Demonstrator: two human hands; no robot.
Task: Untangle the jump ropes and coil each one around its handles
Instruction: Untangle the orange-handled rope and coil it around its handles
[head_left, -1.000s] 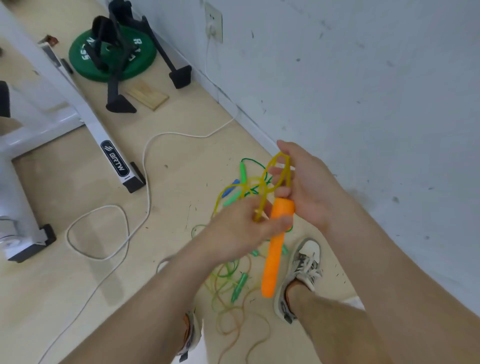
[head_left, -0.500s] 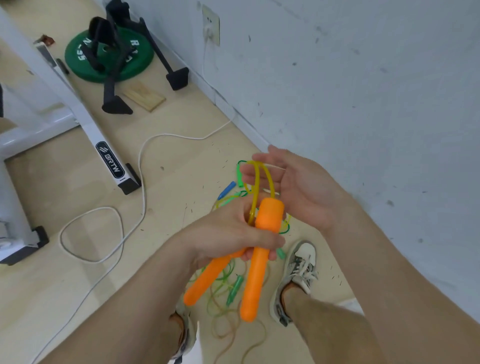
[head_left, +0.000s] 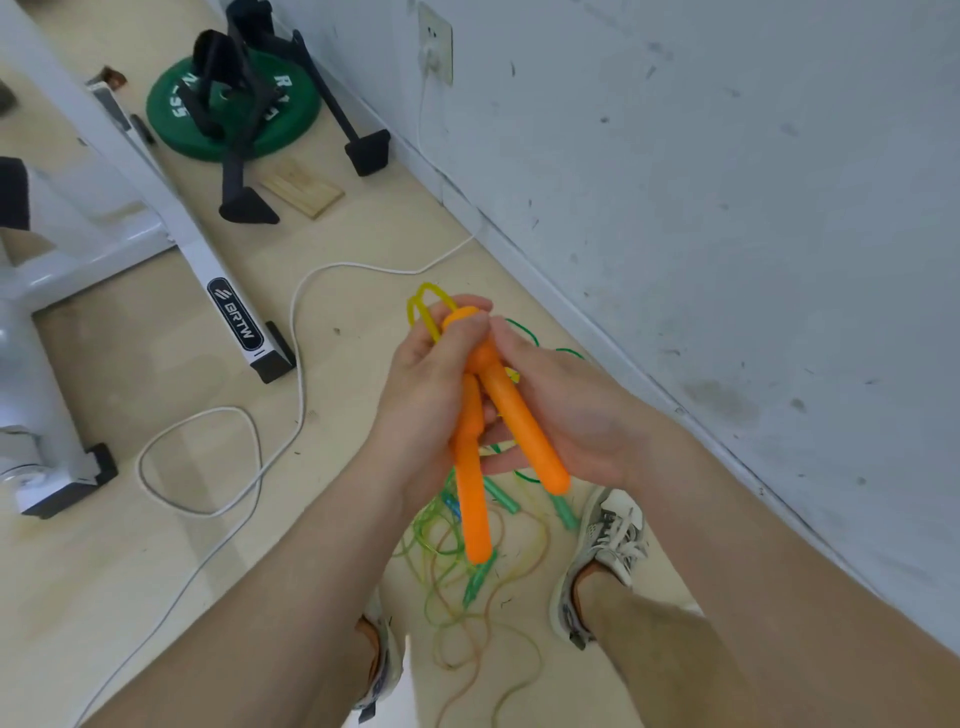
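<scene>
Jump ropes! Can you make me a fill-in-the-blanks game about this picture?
1. The left hand and right hand grip two handles coloured ____.
2. The rope loop poking out above the hands is ____.
3. The round weight plate is ____.
4. The tangled ropes lie on the ____.
Missing words: orange, yellow, green, floor.

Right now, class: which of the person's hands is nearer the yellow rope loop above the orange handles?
Left. The yellow loop juts out beside the left hand at its fingertips; the right hand holds the orange handles on their other side, farther off.
</scene>
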